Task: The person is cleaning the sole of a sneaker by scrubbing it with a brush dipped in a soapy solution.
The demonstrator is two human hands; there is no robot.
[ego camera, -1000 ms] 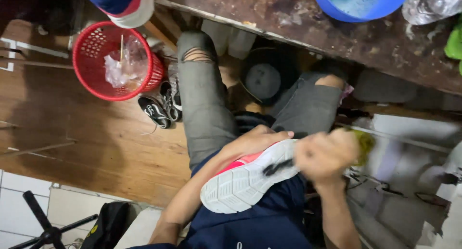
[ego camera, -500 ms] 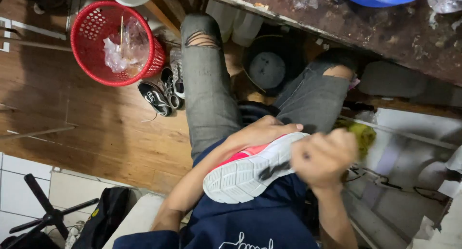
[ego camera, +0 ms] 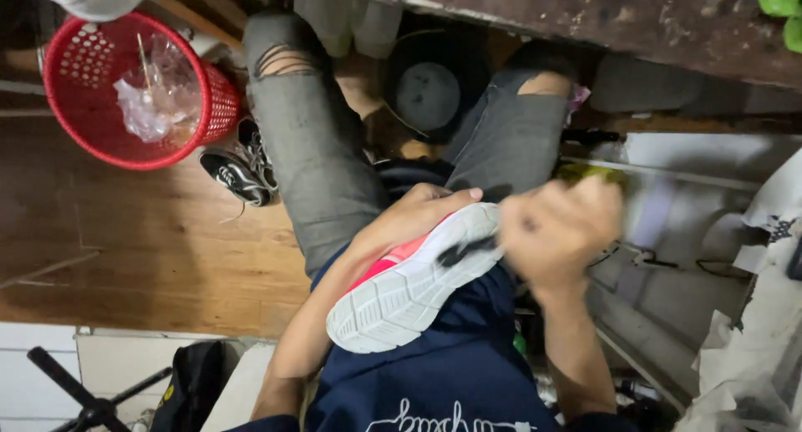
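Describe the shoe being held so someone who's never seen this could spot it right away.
Look at the seated person's lap, below the grey ripped jeans. The left hand grips a pink shoe, white sole up. Unlike the black sneakers on the floor, it's off the ground.

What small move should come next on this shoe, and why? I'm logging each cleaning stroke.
Probably another short stroke along the toe end of the white sole: the right hand presses a dark, blurred tool there, while the left hand grips the pink shoe's upper to steady it.
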